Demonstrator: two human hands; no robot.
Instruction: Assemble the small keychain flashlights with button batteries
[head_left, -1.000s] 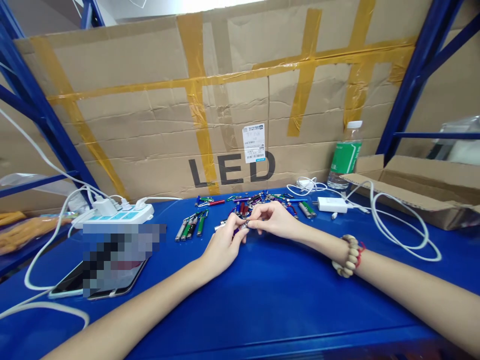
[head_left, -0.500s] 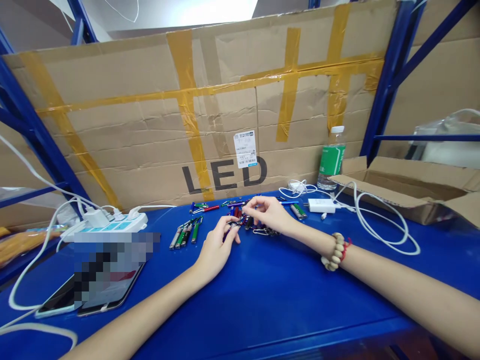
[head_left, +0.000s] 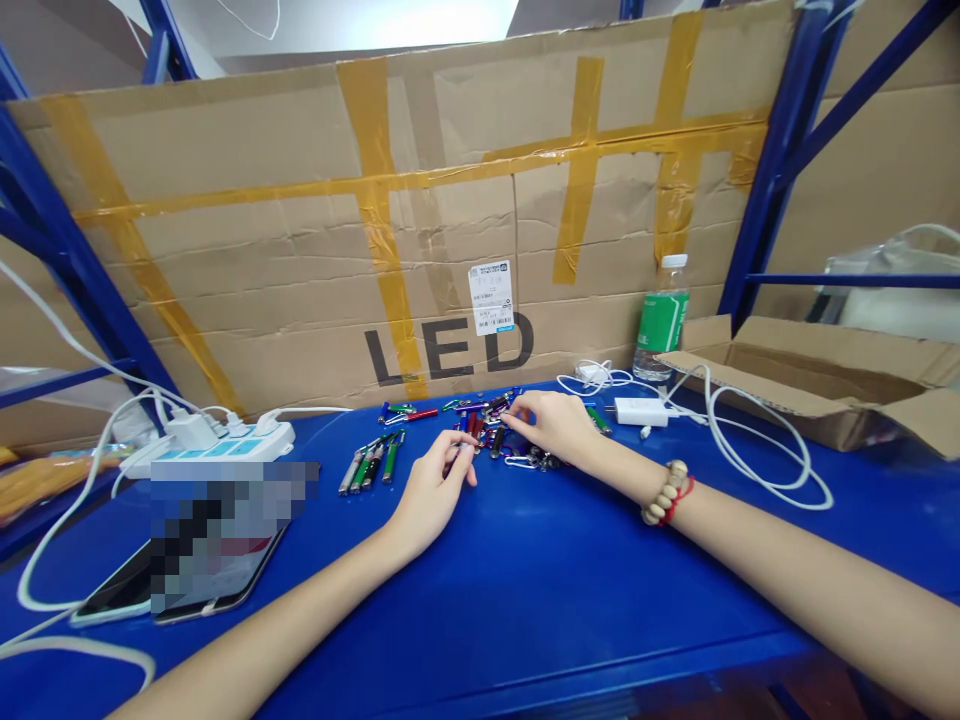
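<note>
Loose keychain flashlights (head_left: 474, 424), small coloured metal tubes with clips, lie in a pile in front of my hands. My left hand (head_left: 435, 485) is curled at the pile's near left side, closed around a dark keychain flashlight that the fingers mostly hide. Over the right part of the pile, my right hand (head_left: 551, 425) has thumb and forefinger pinched together; what they hold, if anything, is too small to make out. Left of my left hand, several keychain flashlights (head_left: 367, 468) in grey, green and black lie side by side in a row.
A white power strip (head_left: 225, 450) and two phones (head_left: 225, 585) lie at the left. A white adapter (head_left: 641, 411) with looped cable, a bottle (head_left: 661, 325) and an open cardboard box (head_left: 817, 400) stand at the right. A large cardboard sheet (head_left: 300, 290) closes off the back.
My right hand has moved slightly right and its fingertips have drawn away from my left hand. The left hand has shifted only a little.
</note>
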